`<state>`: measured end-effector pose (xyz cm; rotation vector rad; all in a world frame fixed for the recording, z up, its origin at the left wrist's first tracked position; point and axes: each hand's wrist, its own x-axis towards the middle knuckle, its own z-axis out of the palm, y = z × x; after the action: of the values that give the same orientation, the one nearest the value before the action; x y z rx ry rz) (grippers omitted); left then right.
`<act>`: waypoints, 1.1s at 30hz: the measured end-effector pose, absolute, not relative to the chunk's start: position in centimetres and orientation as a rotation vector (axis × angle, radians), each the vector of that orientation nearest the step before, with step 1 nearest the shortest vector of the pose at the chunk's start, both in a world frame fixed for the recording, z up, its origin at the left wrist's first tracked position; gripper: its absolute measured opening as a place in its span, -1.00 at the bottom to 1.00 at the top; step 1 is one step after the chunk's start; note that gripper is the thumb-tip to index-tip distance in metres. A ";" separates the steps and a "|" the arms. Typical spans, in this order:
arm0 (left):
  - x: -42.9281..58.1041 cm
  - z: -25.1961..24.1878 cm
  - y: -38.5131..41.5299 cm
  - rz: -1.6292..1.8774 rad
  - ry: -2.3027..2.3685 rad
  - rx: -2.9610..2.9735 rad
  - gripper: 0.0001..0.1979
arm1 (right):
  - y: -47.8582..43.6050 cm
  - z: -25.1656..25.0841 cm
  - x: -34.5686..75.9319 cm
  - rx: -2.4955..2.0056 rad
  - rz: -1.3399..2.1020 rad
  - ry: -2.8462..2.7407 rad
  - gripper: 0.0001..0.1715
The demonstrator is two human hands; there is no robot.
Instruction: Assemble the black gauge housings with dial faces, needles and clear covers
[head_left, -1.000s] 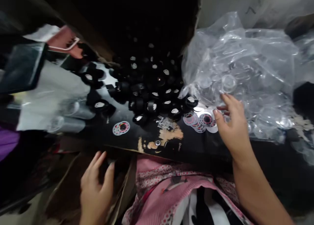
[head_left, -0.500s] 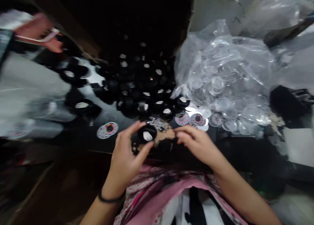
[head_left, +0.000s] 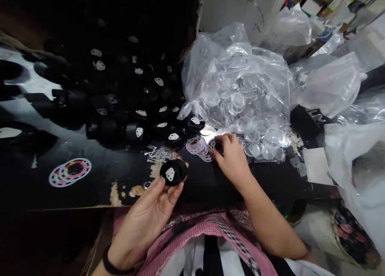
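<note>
My left hand (head_left: 153,212) is closed around a round black plastic cup (head_left: 180,169), holding it above the table's front part. Inside the cup sits a small white pointed plate (head_left: 170,174) with holes. With thumb and fingers, my right hand (head_left: 231,157) pinches a thin printed disc (head_left: 215,145) marked with a ring of colours. More such printed discs (head_left: 195,145) overlap just left of those fingers. Behind the cup lies a heap of small pale pins (head_left: 161,153). A metal ring (head_left: 147,185) lies close to my left thumb.
Many black cups with white plates (head_left: 141,113) crowd the back left. A clear plastic bag (head_left: 237,63) spills transparent round covers (head_left: 252,135) at the centre right. Two printed discs (head_left: 70,172) lie at the left. A white square card (head_left: 319,166) lies at the right.
The view has turned rightward. My right hand has moved from beside the pins onto the printed discs. My left hand keeps the black cup, now held from below.
</note>
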<state>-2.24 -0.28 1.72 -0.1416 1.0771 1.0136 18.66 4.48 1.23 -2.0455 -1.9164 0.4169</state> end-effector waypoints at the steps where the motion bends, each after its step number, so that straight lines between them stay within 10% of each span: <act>1: -2.3 2.0 -0.2 0.998 1.048 -0.153 -0.64 | 4.4 1.0 18.7 -2.003 0.435 -1.935 -0.57; 33: -0.6 1.6 -0.6 1.094 0.969 0.282 -0.70 | 2.7 5.3 14.3 -1.409 0.952 -1.721 -0.92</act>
<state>-0.60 -0.56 1.56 0.2819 0.9693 1.0936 14.29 2.65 5.29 -1.4095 -1.7212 0.9520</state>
